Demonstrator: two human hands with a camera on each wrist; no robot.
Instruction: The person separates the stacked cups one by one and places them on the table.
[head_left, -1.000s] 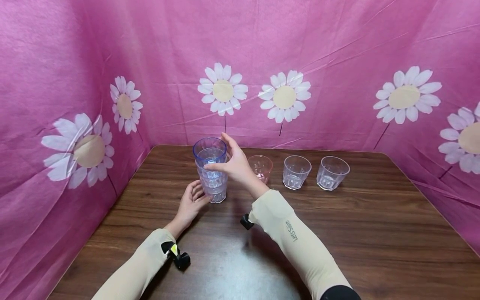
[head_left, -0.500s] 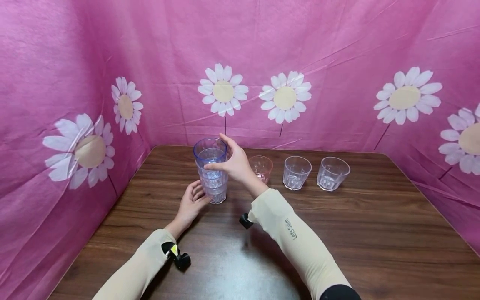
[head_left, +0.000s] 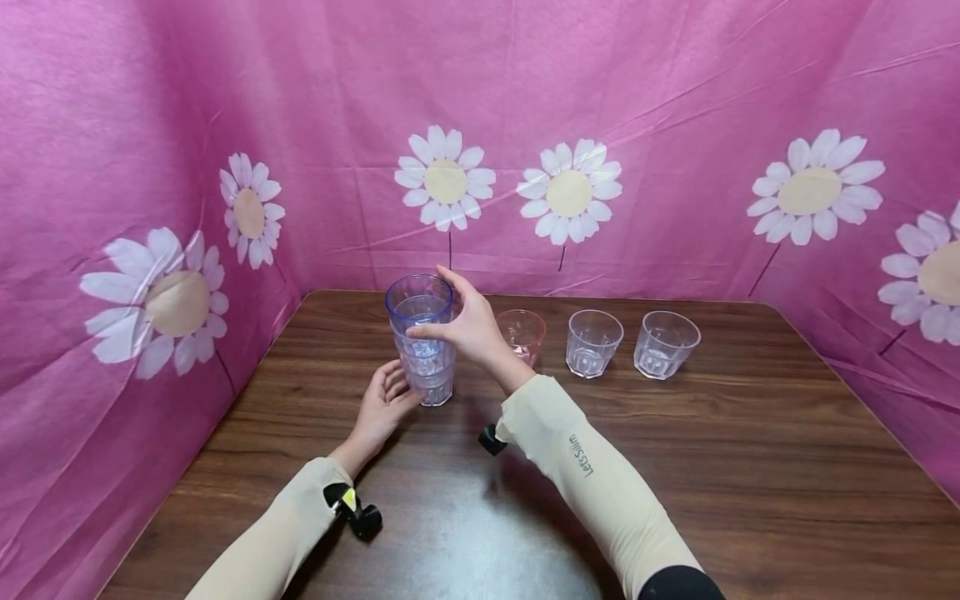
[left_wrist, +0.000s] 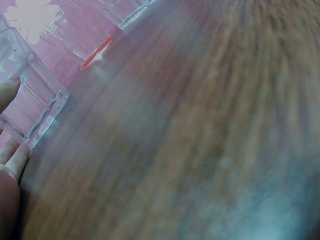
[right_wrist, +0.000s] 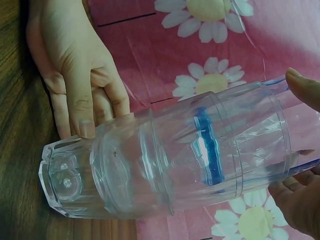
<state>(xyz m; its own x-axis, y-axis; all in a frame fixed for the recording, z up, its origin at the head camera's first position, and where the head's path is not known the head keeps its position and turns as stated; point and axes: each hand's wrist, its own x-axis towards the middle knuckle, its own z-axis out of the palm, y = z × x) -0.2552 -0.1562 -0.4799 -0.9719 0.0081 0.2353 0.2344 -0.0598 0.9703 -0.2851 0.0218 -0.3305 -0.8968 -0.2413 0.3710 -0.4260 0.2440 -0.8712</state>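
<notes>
A stack of nested plastic cups stands upright toward the back left of the wooden table in the head view. On top is a blue tumbler (head_left: 405,307), with clear cups beneath it and a clear bottom cup (head_left: 437,392) on the table. My right hand (head_left: 474,327) holds the blue tumbler near its rim, thumb in front and fingers behind. Low on the stack, my left hand (head_left: 379,412) holds the bottom cup between thumb and fingers. The right wrist view shows the stacked clear cups (right_wrist: 135,165) and the left thumb against the lowest one.
Right of the stack stand a pink cup (head_left: 531,333), partly behind my right hand, and two clear cups (head_left: 592,343), (head_left: 666,346) in a row. A pink cloth (head_left: 660,75) with daisies hangs around the table (head_left: 712,467).
</notes>
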